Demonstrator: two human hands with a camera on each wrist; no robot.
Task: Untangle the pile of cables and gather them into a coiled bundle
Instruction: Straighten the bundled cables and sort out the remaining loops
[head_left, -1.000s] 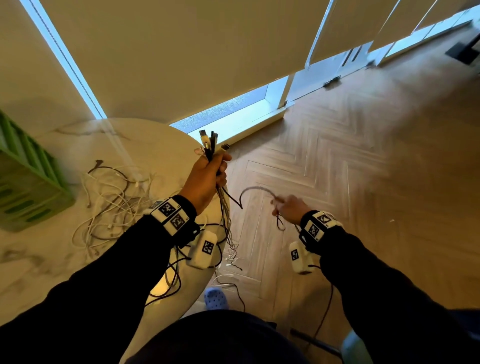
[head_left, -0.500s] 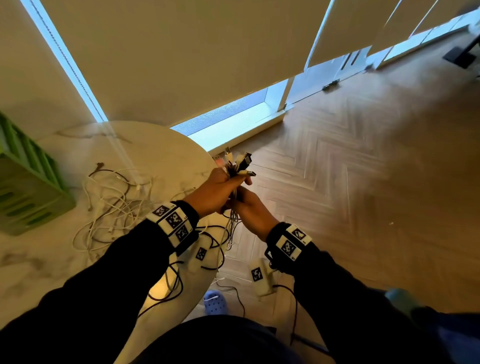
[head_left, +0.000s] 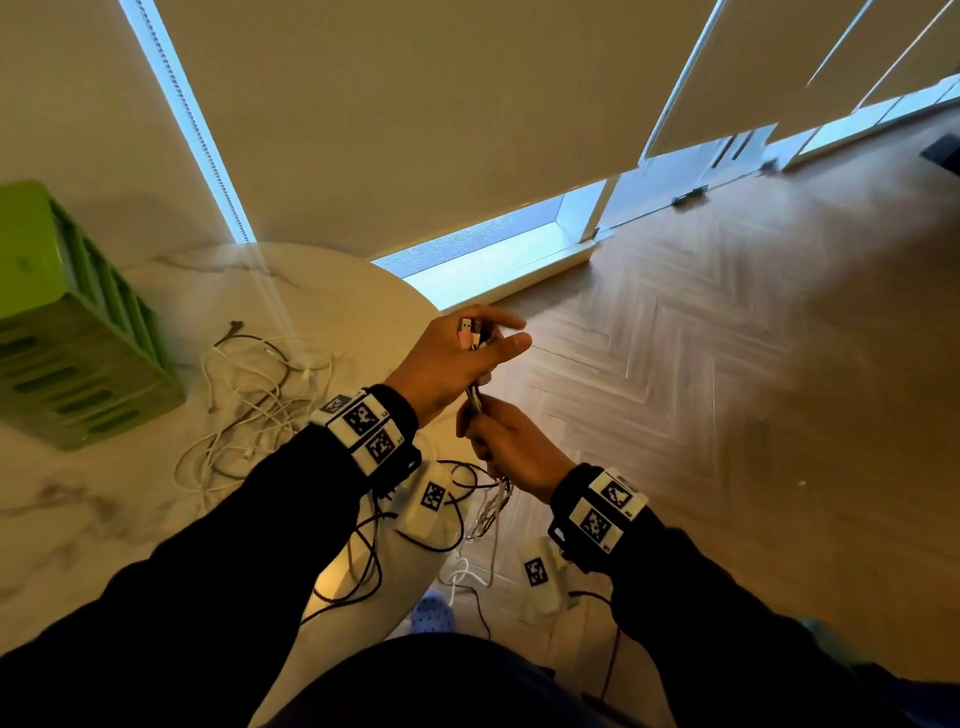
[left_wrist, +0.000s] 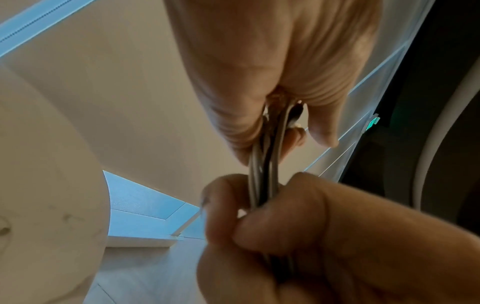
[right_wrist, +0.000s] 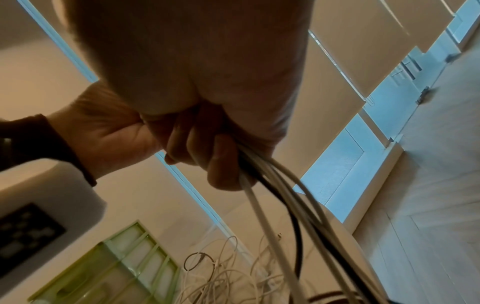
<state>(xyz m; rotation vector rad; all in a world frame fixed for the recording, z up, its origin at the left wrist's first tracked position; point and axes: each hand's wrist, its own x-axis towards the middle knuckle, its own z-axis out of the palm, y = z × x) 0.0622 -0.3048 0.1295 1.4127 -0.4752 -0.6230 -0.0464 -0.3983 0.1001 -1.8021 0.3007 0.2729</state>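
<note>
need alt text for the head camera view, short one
Seen from above, a person's left hand and right hand grip a bunch of cables beside a round marble table. Loose cables and a green crate sit on it.

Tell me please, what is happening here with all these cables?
A person is sorting cables. The left hand holds a bunch of cables near the plug ends, and the right hand grips the same bunch just below it; the rest hangs down towards the floor. More loose cables lie tangled on the table, beside a green crate.
</note>
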